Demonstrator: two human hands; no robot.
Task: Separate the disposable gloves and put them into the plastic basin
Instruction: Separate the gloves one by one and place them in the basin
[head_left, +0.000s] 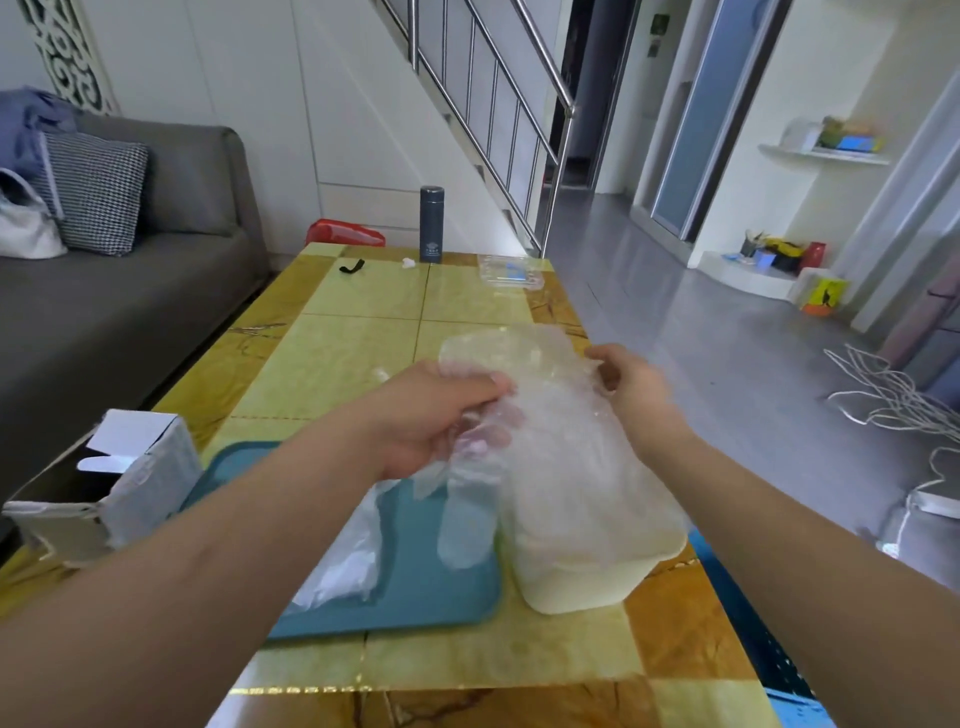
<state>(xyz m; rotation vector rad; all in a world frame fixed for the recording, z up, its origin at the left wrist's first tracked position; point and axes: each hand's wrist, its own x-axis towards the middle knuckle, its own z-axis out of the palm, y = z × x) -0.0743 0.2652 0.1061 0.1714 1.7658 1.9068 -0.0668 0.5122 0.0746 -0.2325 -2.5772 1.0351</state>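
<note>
left hand (441, 415) grips the bunch of disposable gloves (550, 415), right hand (636, 397) pinches its edge, above the cream plastic basin (587, 587). one loose glove (345, 556) lies on the teal tray (431, 597); basin contents are hidden, so most separating probably remains.

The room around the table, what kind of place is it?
Most likely a living room in a home: a grey sofa with a checked cushion, a tiled table, and a staircase railing behind.
</note>
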